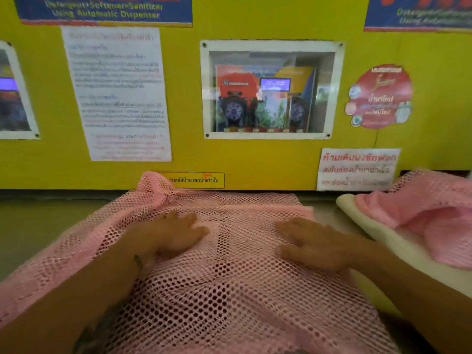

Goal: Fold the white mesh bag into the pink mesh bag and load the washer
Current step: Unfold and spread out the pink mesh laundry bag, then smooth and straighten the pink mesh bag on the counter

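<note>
both my hands, left hand [176,233] and right hand [311,242], open flat on pink mesh bag [229,290]; i'd press outward evenly, smoothing wrinkles.

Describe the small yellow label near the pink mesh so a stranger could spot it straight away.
Find the big yellow wall panel behind the work surface, then look along its bottom edge. The small yellow label sits there, just above the spread pink mesh bag. Unlike the white notices nearby, it is yellow with a dark rounded outline.
</note>
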{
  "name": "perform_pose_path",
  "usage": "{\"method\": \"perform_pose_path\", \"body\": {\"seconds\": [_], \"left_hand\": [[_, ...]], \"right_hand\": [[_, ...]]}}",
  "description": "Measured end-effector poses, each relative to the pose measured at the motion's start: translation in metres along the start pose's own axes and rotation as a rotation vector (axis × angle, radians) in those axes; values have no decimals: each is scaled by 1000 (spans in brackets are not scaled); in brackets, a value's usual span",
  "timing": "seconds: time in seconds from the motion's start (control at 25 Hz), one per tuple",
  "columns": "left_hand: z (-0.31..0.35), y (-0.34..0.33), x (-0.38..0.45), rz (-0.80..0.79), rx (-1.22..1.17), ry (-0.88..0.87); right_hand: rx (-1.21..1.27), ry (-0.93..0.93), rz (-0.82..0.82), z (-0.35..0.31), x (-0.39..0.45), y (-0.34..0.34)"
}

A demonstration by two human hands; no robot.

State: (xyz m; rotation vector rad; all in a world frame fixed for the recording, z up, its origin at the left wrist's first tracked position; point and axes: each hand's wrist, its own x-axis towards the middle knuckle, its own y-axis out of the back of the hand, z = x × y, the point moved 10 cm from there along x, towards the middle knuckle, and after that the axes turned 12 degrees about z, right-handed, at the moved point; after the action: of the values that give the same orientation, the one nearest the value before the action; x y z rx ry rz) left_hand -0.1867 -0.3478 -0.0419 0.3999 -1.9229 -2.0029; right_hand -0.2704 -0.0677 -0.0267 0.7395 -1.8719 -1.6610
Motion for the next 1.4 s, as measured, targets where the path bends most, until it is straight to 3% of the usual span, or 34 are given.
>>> {"method": "perform_pose_path", "body": {"seconds": [0.16, 0.32, 0.4, 0.52, 0.64, 0.8, 0.96, 1.04, 1.16, 1.24, 1.4], "left_hand": [[5, 2, 12, 44, -56, -41], [20, 13, -5, 39, -130, -32], [35, 25, -15, 70, -172, -75], [57, 56, -27, 273, -237, -116], [89, 95, -46, 454, -378, -210], [140, 130, -60, 498, -572, -323], [199, 143, -69, 511, -681, -405], [225, 144, -70, 500, -718, -420], [258, 140, -64, 475, -714, -431], [271, 137, -59, 468, -709, -418], [288, 125, -55, 460, -735, -362]], "right_hand": [[23, -12, -17, -10, -9, 2], [-6, -33, -208, -9, -26, 4], [9, -43, -226, -6, -31, 6], [107, -26, -127, -10, -31, 14], [287, 0, 90, -12, -28, 43], [305, 52, 318, 2, -42, 97], [102, -57, 464, 80, -67, 151], [-49, -211, 478, 138, -76, 169], [-130, -369, 331, 203, -85, 160], [-70, -331, 237, 218, -84, 140], [98, -196, 313, 218, -67, 137]]}}
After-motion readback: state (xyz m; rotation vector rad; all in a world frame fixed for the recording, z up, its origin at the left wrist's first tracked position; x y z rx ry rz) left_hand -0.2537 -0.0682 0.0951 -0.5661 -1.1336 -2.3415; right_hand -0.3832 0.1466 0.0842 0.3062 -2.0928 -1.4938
